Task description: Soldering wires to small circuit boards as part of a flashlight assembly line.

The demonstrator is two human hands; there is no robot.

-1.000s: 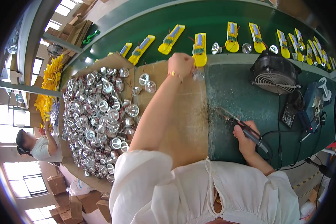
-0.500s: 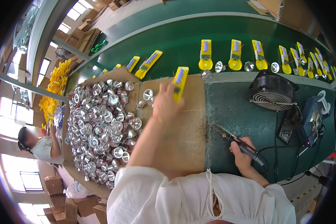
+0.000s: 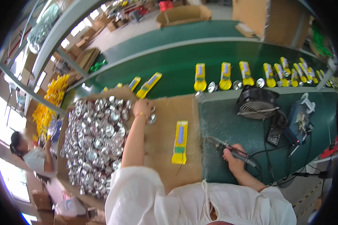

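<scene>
My left hand [image 3: 143,106] is at the far edge of the cardboard, its fingers curled down beside a few loose silvery reflector cups [image 3: 151,119]. What lies under those fingers is hidden. On the cardboard in front of me rests a yellow plastic housing [image 3: 180,140], with a pale blue cell, a small green circuit board and a dark wire hanging toward me. My right hand [image 3: 234,159] is closed round a soldering iron [image 3: 241,154], whose tip points left over the green mat. No part of the iron touches the housing.
A cardboard box [image 3: 69,176] heaped with reflector cups stands at my left. Several yellow housings [image 3: 225,77] line the green belt ahead. A black fan [image 3: 257,103] and a blue soldering station [image 3: 300,116] with cables occupy the right. Another person [image 3: 33,157] works at far left.
My left hand has let go of the yellow housing, which now lies nearer to me on the cardboard, and has moved left to the loose cups. The right hand still holds the iron.
</scene>
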